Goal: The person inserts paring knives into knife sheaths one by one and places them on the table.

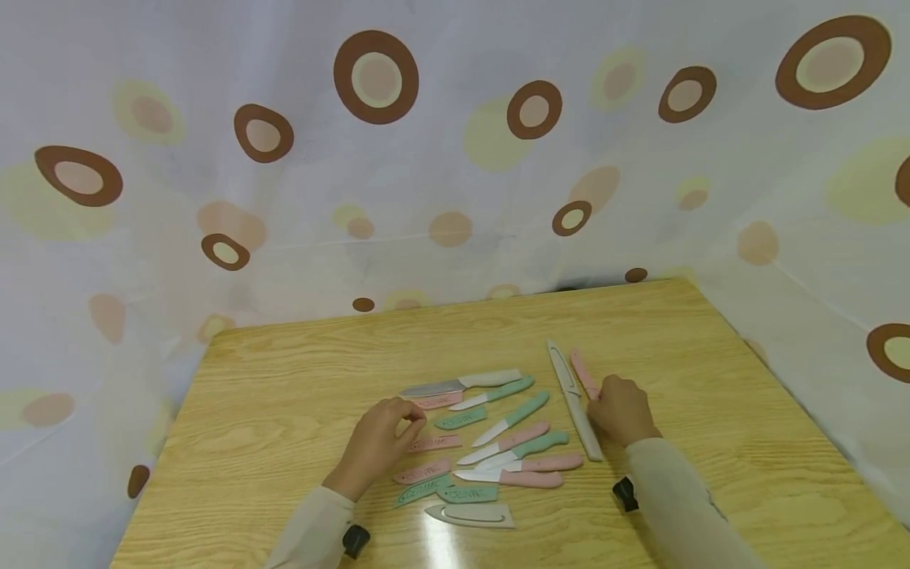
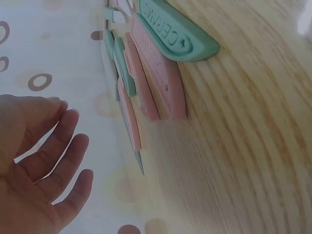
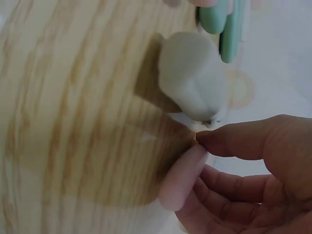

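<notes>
My right hand point(image 1: 623, 411) pinches a pink knife point(image 1: 583, 371) between thumb and fingers at the right of the table. Its rounded pink end point(image 3: 181, 180) shows close up in the right wrist view; no bare blade is visible on it. Beside it lies a long cream knife point(image 1: 584, 427) in a pale sheath, pointing away. My left hand point(image 1: 380, 442), fingers loosely curved and holding nothing, is beside the left ends of pink sheaths point(image 1: 424, 472) and a green sheath point(image 1: 460, 417). These sheaths carry raised lettering.
Mid-table lie bare-bladed knives with green handles point(image 1: 522, 407) and pink handles point(image 1: 533, 479), some overlapping. A cream-handled knife point(image 1: 490, 379) lies behind them. Near the front is a cream sheath point(image 1: 471, 516). A patterned curtain point(image 1: 448, 158) hangs around the wooden table point(image 1: 284, 411).
</notes>
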Tool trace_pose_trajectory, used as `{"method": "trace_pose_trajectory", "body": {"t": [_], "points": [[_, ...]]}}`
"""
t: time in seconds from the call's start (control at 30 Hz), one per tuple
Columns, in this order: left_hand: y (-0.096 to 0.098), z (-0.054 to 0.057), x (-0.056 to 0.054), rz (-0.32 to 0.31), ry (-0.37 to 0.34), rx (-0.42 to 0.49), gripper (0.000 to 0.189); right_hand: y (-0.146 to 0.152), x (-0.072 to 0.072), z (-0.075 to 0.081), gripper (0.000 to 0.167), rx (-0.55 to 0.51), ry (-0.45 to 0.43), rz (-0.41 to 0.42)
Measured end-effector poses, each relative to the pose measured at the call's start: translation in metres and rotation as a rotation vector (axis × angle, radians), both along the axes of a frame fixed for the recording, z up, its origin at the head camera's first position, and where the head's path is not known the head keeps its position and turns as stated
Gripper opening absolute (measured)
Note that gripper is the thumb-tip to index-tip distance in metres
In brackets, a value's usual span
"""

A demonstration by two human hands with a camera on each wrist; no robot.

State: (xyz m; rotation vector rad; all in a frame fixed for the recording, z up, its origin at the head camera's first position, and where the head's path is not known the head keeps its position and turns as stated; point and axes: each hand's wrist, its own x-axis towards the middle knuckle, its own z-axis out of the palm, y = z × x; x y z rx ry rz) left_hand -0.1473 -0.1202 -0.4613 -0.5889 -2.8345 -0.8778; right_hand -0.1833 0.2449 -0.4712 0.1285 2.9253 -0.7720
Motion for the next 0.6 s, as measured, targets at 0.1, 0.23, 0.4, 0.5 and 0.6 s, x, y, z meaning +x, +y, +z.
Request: {"method": "trace_pose_trajectory", "body": {"t": [0.1,0.23,0.4,0.5,0.6], "points": [[0.000,-0.001,0.000,-0.004,-0.008,0.002,0.007,0.001,-0.002,-0.005,0.018,0.019,0.019,0.001],[-0.001,-0.003,0.001,-0.001,-0.025,-0.005,0.006,0.000,-0.002,-0.005,0.019,0.038,0.028,-0.003],[-0.003,-0.003,0.001,-0.013,-0.055,-0.013,0.007,-0.002,0.000,-0.001,0.019,0.041,0.026,0.007],[-0.002,-0.002,0.000,-0.026,-0.079,-0.025,0.005,-0.005,0.005,0.004,0.020,0.062,0.030,0.007],[0.002,-0.001,-0.005,-0.044,-0.082,-0.055,0.008,-0.011,0.013,0.011,0.023,0.116,0.081,0.012]]}}
